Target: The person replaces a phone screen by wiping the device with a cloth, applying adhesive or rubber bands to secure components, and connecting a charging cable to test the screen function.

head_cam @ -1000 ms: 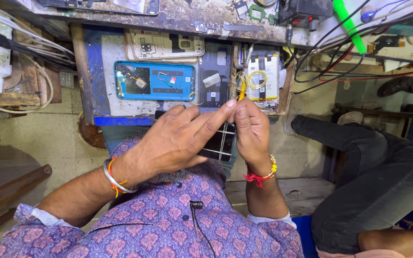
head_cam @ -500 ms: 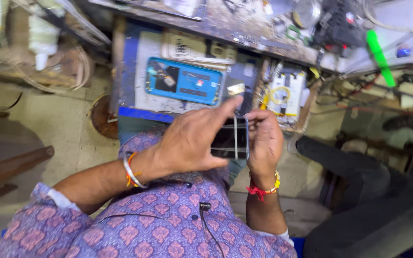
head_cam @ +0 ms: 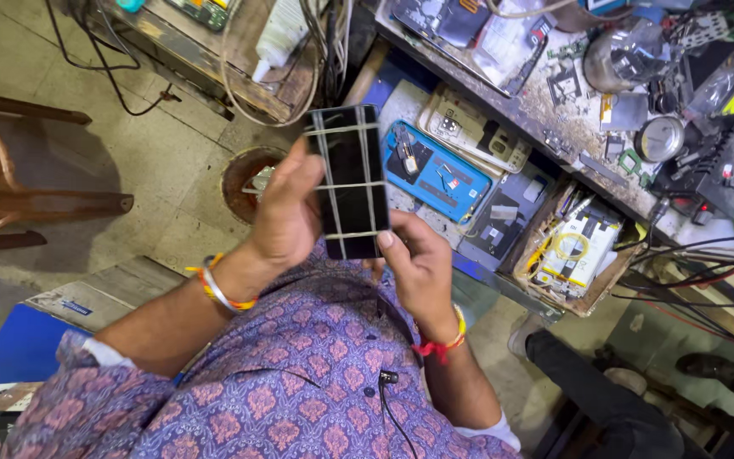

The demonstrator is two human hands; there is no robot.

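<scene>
Phone (head_cam: 352, 180) upright; left hand (head_cam: 286, 212) grip clasps edge, right hand (head_cam: 414, 268) pinches bottom.

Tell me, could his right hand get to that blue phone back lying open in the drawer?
Probably yes, but not right now: the right hand grips the black phone with the left hand. The blue phone back lies uncovered just beyond.

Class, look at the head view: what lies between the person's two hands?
A black smartphone bound by pale rubber bands, gripped by left hand and right hand.
</scene>
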